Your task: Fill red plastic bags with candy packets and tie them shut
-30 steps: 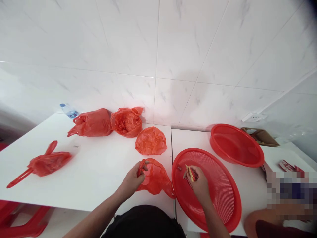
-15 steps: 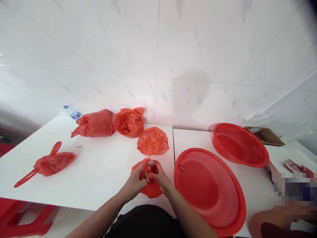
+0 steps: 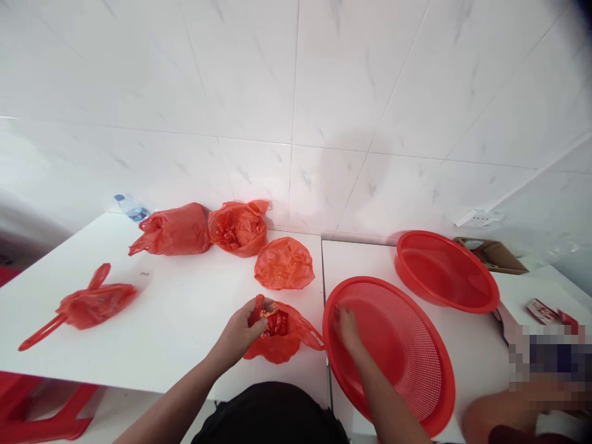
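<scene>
On the white desk (image 3: 152, 333), nearest, the left hand (image 3: 238, 336) clenches one handle of a red plastic bag (image 3: 282, 345). Its mouth gapes upward around small red packets (image 3: 276, 324), and its long axis runs rightward, toward a red mesh basket (image 3: 393, 382). The right hand (image 3: 348, 330), no longer beside the left, rests open on the mesh. Farther off lie more red bags (image 3: 283, 264).
</scene>
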